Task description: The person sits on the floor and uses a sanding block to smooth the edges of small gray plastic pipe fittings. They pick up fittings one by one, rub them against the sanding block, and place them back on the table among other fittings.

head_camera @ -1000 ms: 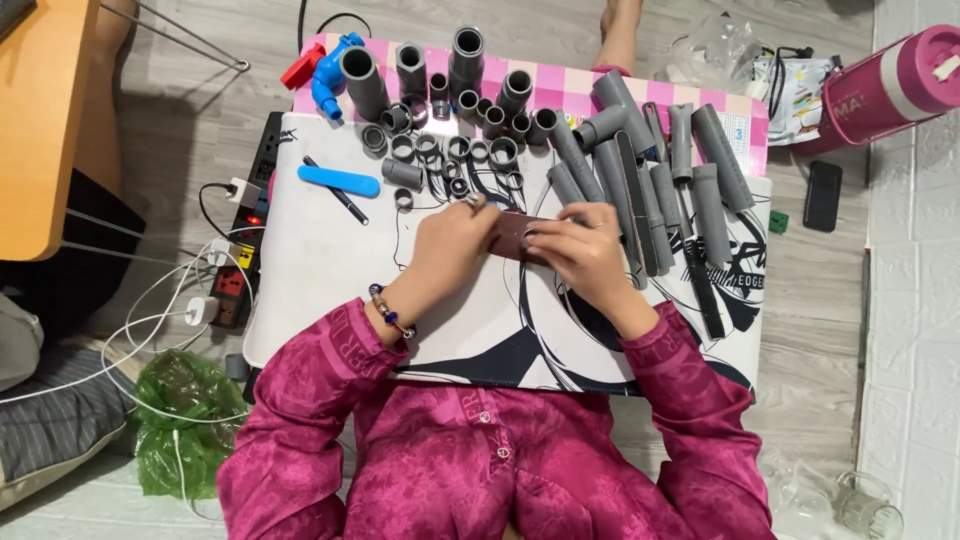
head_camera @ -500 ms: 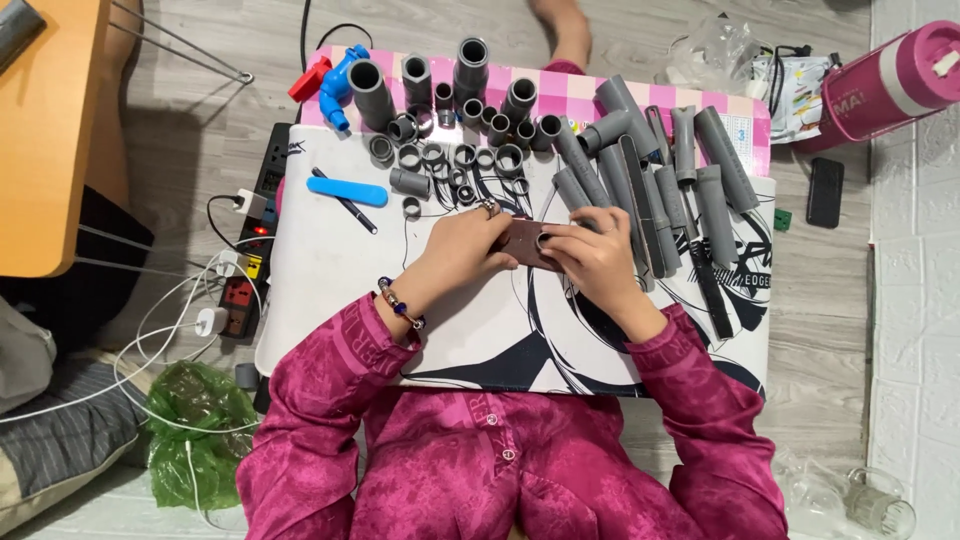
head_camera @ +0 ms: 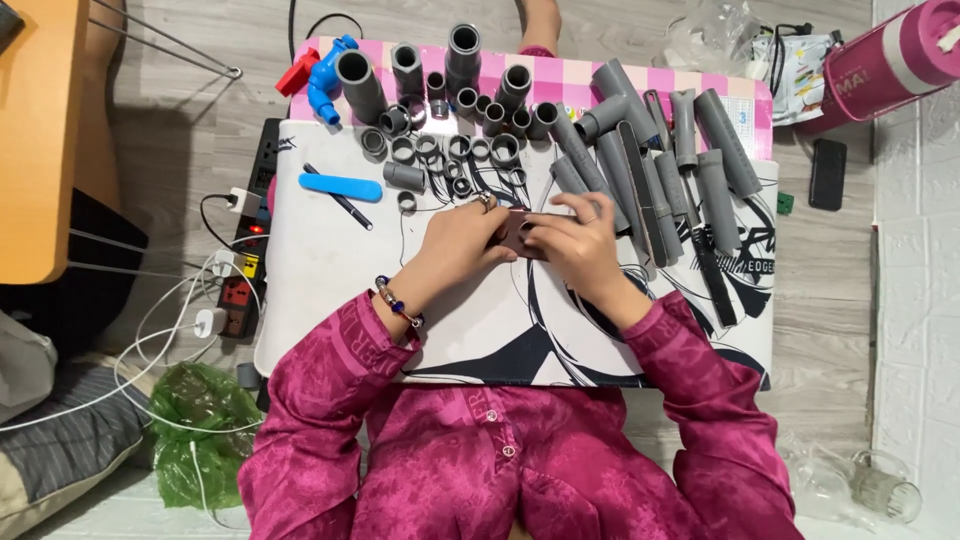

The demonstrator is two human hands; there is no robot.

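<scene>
White printed mat (head_camera: pixel 330 290) on floor; left hand (head_camera: pixel 462 240), right hand (head_camera: pixel 572 243) both clenched small dark brownish piece (head_camera: pixel 515 235); grey plastic pipe sections (head_camera: pixel 640 160) lay untouched beyond.

Dark brownish piece (head_camera: pixel 517 235) pinched between left hand (head_camera: pixel 462 243) and right hand (head_camera: pixel 572 243). Grey pipe pieces (head_camera: pixel 640 165) just beyond the fingers. White mat (head_camera: pixel 340 290) with black line drawing underneath. Blue file (head_camera: pixel 340 187) out past the left hand. Magenta patterned sleeves (head_camera: pixel 330 390) below.
</scene>
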